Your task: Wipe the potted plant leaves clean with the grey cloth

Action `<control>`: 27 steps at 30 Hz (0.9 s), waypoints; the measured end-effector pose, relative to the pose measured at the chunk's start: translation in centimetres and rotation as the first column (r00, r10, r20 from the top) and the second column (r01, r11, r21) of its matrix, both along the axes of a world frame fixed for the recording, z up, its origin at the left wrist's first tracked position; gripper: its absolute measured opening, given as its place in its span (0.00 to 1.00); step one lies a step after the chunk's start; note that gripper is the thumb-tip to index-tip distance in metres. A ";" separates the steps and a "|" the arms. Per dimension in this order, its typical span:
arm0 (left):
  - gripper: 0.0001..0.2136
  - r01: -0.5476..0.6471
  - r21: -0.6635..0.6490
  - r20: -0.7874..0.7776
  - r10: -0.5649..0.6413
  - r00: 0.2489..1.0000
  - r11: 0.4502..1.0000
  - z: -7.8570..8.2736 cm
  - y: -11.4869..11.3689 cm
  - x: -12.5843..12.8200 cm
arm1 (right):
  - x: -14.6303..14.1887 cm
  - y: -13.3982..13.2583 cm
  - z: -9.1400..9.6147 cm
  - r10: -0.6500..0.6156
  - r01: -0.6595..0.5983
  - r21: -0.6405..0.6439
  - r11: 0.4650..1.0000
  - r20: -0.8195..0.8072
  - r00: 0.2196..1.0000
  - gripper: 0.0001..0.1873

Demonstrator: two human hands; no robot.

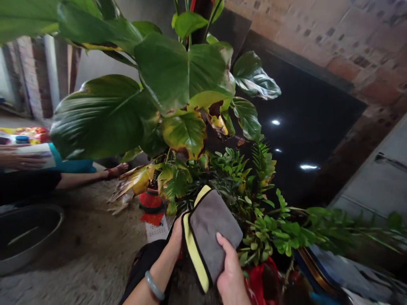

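- A concrete floor (79, 228) is stretching across the lower left, while a brick wall (365, 55) is rising at the upper right behind a glossy black panel (302, 127).
- A broad-leaved plant (178, 72) is filling the middle of the view, with several leaves yellowing and browning at the edges.
- The left hand (176, 233) and right hand (230, 271) are close together, both gripping a grey cloth (211, 228) with a yellow border.
- The cloth is sitting between the hands, just in front of the small-leaved foliage (254, 224).
- Open floor is lying to the left of the hands, up to a dark metal basin (25, 237).
- A red pot (150, 200) is standing beneath the leaves, with a white paper tag (156, 228) just below it.
- Another person's hand (22, 161) is resting on a white package (34, 154) at the far left.
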State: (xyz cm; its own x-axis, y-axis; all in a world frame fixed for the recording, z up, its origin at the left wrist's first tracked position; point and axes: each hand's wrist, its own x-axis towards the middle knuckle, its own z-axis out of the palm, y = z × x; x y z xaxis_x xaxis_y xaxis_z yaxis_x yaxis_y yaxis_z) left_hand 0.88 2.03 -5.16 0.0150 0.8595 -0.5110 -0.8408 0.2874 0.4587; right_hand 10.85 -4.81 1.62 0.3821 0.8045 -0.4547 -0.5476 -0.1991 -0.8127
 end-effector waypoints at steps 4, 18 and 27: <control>0.06 -0.073 -0.051 -0.136 0.066 0.989 0.996 -0.7 0.2 -0.6 | 1.0 -3.0 1.9 -0.030 0.000 -0.128 0.992 -0.229 0.973 0.21; 0.11 0.319 0.222 -0.268 -0.257 0.929 0.921 3.3 -7.6 3.0 | 2.9 -4.0 0.3 -0.066 0.066 0.059 0.996 0.002 0.998 0.27; 0.14 0.444 0.041 0.227 -0.441 0.868 0.895 1.1 -7.6 3.8 | 3.5 -5.9 -3.6 0.057 -0.072 0.071 0.995 0.189 0.980 0.24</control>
